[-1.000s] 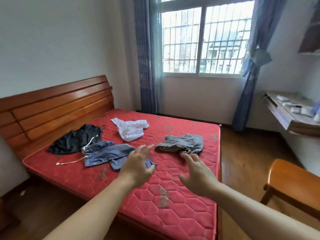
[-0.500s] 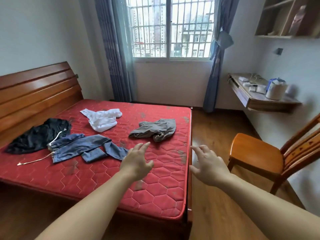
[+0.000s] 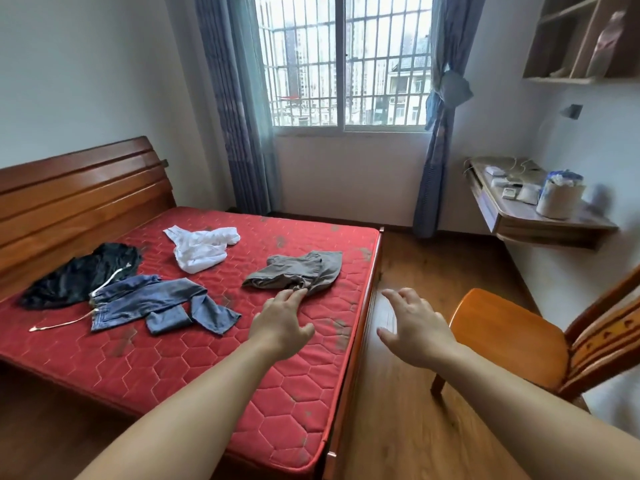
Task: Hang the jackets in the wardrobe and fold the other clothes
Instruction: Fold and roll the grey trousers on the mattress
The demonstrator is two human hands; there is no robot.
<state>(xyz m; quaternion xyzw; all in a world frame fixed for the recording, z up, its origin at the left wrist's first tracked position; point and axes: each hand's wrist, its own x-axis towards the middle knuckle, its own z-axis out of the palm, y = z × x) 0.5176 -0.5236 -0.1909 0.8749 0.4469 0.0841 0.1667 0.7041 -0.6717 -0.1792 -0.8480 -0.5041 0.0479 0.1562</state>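
Careful: your left hand [image 3: 282, 322] reaches with spread, empty fingers for the crumpled grey-brown garment [image 3: 296, 273] at frame centre on the red quilted mattress [image 3: 221, 362]; your right hand [image 3: 415, 327], open too, hovers off the bed edge. Grabbing one-handed would likely bunch it.

Home bedroom — bed [image 3: 194, 362] with wooden headboard [image 3: 79, 188]; barred, curtained window [image 3: 346, 64] beyond it, chair [image 3: 519, 341] beside it.

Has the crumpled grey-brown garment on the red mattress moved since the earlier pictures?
No. The crumpled grey-brown garment keeps its place near the red mattress's right edge, right of the white garment; only the camera turned.
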